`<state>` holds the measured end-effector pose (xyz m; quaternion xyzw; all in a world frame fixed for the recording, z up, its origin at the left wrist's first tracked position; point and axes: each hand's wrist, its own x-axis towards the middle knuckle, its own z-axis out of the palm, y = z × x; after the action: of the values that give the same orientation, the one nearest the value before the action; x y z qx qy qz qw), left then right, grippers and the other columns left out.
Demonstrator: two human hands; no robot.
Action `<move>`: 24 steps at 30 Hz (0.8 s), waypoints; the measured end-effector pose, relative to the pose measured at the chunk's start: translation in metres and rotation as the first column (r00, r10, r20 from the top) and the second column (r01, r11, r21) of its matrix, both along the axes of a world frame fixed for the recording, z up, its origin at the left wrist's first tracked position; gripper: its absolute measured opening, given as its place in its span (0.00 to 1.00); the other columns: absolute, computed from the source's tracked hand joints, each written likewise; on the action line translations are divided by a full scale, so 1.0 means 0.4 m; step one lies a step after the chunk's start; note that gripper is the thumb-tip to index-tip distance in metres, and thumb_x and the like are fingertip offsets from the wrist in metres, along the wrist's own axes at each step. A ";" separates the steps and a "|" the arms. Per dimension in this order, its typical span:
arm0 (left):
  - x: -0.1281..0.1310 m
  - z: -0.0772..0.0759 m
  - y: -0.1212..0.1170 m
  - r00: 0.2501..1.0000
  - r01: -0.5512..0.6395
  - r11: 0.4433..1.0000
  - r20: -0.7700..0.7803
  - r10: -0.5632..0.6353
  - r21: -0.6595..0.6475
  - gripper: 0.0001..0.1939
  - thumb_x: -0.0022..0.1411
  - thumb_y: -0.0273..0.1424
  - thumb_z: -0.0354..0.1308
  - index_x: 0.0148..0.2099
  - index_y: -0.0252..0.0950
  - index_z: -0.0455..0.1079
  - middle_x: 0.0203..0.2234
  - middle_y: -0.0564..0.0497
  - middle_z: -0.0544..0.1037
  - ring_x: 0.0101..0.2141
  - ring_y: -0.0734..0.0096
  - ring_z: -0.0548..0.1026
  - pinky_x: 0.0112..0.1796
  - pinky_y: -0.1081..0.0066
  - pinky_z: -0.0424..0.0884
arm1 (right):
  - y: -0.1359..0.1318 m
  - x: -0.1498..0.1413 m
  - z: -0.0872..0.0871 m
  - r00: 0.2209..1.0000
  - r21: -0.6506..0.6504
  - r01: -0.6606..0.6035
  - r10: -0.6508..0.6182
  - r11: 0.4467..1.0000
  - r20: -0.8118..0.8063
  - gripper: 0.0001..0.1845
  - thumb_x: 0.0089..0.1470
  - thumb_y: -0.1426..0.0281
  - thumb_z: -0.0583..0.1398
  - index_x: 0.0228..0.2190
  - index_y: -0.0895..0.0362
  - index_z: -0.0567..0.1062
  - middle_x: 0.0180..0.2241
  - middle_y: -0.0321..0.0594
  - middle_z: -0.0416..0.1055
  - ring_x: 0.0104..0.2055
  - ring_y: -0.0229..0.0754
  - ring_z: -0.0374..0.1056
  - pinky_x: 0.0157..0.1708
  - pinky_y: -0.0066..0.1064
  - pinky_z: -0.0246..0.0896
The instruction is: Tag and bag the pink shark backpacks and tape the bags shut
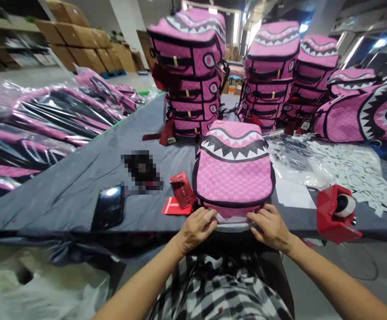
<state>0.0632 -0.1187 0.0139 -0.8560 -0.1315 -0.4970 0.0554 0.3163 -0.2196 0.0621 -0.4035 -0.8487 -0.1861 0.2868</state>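
A pink checked backpack (233,178) with a black-and-white shark-mouth band lies on the table in front of me, its bottom edge towards me. Whitish clear plastic (233,220) runs along that bottom edge; how far it reaches under the backpack is hidden. My left hand (196,226) pinches the plastic at the left corner, fingers curled. At the right corner my right hand (272,227) is closed on the same plastic, thumb below. Red tags (183,191) lie just left of the backpack, close to my left hand.
Stacked pink backpacks (193,98) stand behind. A phone (108,206) lies left on the grey-covered table (63,195). To the right are a red tape dispenser (336,213), white paper (293,194), clear plastic bags (300,164) and many small white pieces (356,171). Plastic-wrapped backpacks (60,111) are piled left.
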 end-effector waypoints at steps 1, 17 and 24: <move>-0.014 -0.020 -0.010 0.999 0.006 1.000 -0.049 -0.005 0.019 0.12 0.64 0.24 0.57 0.50 0.38 0.67 0.38 0.45 0.80 0.36 0.66 0.79 0.40 0.63 0.78 | -0.004 0.002 -0.010 1.000 -0.004 0.010 -0.010 1.000 0.004 0.14 0.63 0.76 0.53 0.49 0.57 0.67 0.29 0.36 0.76 0.30 0.40 0.69 0.42 0.37 0.57; -0.033 0.029 -0.030 0.967 -0.117 0.985 -0.239 0.084 -0.128 0.20 0.64 0.19 0.53 0.56 0.39 0.67 0.52 0.41 0.69 0.35 0.74 0.76 0.37 0.69 0.80 | -0.013 -0.002 0.046 0.971 -0.216 0.178 -0.136 0.960 0.197 0.11 0.66 0.75 0.54 0.32 0.55 0.73 0.24 0.33 0.71 0.28 0.37 0.64 0.42 0.35 0.52; -0.047 0.081 0.012 0.936 0.139 0.984 -0.309 -0.166 -0.107 0.15 0.69 0.23 0.53 0.56 0.36 0.67 0.44 0.47 0.80 0.45 0.67 0.78 0.48 0.65 0.77 | -0.012 0.022 0.044 0.998 -0.139 0.014 -0.006 0.990 0.060 0.10 0.67 0.75 0.53 0.34 0.55 0.72 0.41 0.42 0.75 0.43 0.41 0.68 0.40 0.33 0.58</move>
<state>0.0443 -0.1139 0.0464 -0.9338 -0.0746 -0.3499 0.0013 0.3253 -0.2244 0.0796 -0.4212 -0.8657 -0.1396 0.2318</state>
